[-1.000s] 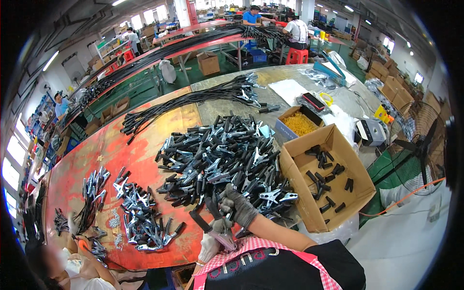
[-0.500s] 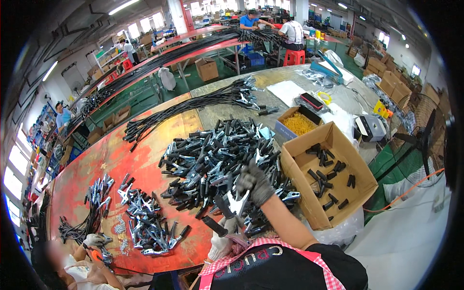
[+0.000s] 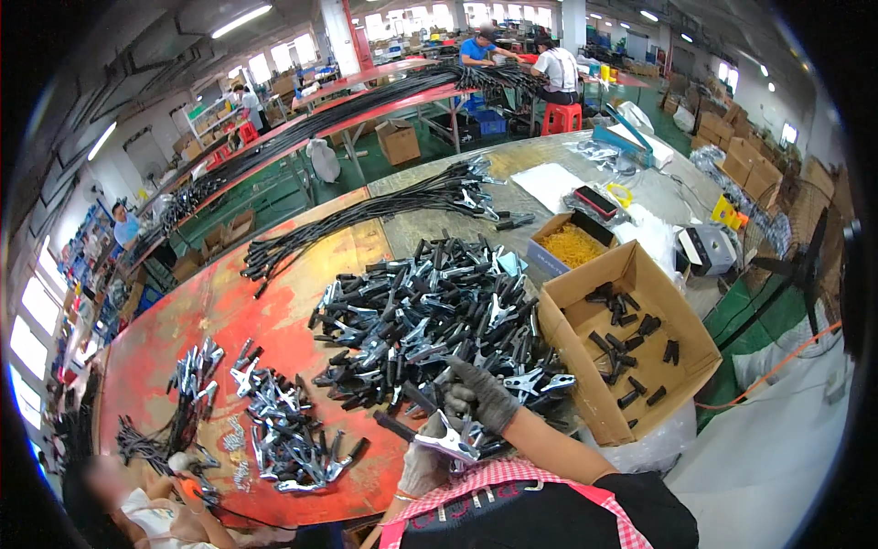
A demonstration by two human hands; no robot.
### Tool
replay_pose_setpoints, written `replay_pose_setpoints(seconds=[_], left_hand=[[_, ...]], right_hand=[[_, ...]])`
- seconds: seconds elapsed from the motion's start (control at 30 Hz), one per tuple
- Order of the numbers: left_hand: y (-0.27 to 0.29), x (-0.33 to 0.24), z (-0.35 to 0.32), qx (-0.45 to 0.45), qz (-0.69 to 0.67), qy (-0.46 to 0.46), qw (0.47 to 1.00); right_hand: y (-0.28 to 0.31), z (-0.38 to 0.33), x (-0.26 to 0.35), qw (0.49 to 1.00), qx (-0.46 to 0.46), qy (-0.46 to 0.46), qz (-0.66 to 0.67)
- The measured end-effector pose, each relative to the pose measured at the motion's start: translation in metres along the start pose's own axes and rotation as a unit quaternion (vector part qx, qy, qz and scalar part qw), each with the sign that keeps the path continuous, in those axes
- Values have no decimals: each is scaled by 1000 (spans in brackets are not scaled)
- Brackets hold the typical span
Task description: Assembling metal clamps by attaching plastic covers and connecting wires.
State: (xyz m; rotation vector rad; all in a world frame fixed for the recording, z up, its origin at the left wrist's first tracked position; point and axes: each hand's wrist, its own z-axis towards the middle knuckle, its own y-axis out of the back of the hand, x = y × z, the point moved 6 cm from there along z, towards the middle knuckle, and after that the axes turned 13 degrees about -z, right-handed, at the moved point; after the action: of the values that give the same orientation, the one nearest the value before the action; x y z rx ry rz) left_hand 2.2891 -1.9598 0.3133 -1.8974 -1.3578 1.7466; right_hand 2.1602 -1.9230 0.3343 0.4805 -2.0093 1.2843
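My left hand (image 3: 422, 468), in a pale glove, is closed around a spring clamp (image 3: 450, 443) with silver jaws and black handle sleeves. The clamp's handles point up and left. Just to the right, my right hand (image 3: 483, 395), in a grey glove, has curled fingers close to the clamp, over the near edge of a heap of clamps (image 3: 430, 311). What those fingers hold, if anything, is hidden. A cardboard box (image 3: 681, 393) to the right of the heap contains several black sleeves (image 3: 622, 352).
A smaller clamp pile (image 3: 288, 425) lies left on the red table (image 3: 357, 485). At lower left a co-worker's gloved hand (image 3: 183, 465) is beside cabled clamps. Black cables (image 3: 357, 215) lie behind the heap. A box of yellow pieces (image 3: 572, 242) and a fan (image 3: 809, 247) are right.
My right hand has moved down toward my left hand. The held clamp has tilted, its jaws now lower and pointing right. The whole view has shifted slightly.
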Motion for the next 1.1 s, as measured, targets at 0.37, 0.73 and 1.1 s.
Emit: replay_pose_setpoints(seconds=[0.37,0.73,1.1], left_hand=[[19,6,-5,-40,28,12,999],[16,-39,-3,-202,355,-225,885],[2,-28,-19,-202,407,-160,876]], right_hand=[[83,10,86,950,5,214,227],[-41,-44,20,817,3,313,-485],[-13,-36,-12,957,-49,59,-280]])
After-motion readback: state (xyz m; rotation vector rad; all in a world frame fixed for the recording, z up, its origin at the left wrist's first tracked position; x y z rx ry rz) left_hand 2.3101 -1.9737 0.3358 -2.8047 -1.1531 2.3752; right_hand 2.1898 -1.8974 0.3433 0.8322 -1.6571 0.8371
